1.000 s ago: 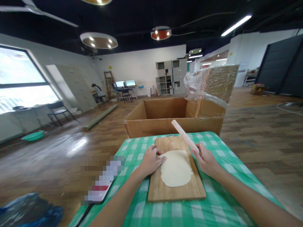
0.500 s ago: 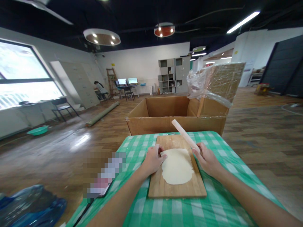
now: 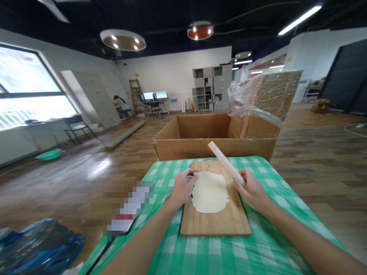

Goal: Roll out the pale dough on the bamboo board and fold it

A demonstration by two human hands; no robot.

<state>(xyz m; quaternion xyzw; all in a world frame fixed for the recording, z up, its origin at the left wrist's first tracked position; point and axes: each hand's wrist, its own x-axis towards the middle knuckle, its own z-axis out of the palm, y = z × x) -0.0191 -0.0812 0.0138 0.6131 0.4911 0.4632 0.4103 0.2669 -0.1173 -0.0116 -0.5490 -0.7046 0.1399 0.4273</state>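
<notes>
A flat, pale sheet of dough [image 3: 210,194] lies on a wooden cutting board [image 3: 216,225]. My left hand [image 3: 185,185] pinches the dough's upper left edge between thumb and fingers. In my right hand [image 3: 250,188] is a whitish rolling pin [image 3: 225,160], gripped near its lower end. The pin slants up and to the left above the board's right side, and I cannot tell whether it touches the board. Under the board is a green and white checked tablecloth [image 3: 212,256].
Beyond the table stands a large open cardboard box [image 3: 200,149], with a plastic-wrapped carton [image 3: 272,95] on its right. A blurred-out device [image 3: 130,210] lies on the table's left side. Blue plastic containers [image 3: 43,244] sit on the floor at left. A person [image 3: 122,104] sits far back.
The dough has shifted left and slightly away from me on the board, with my left hand at its edge. My right hand still holds the rolling pin in much the same place.
</notes>
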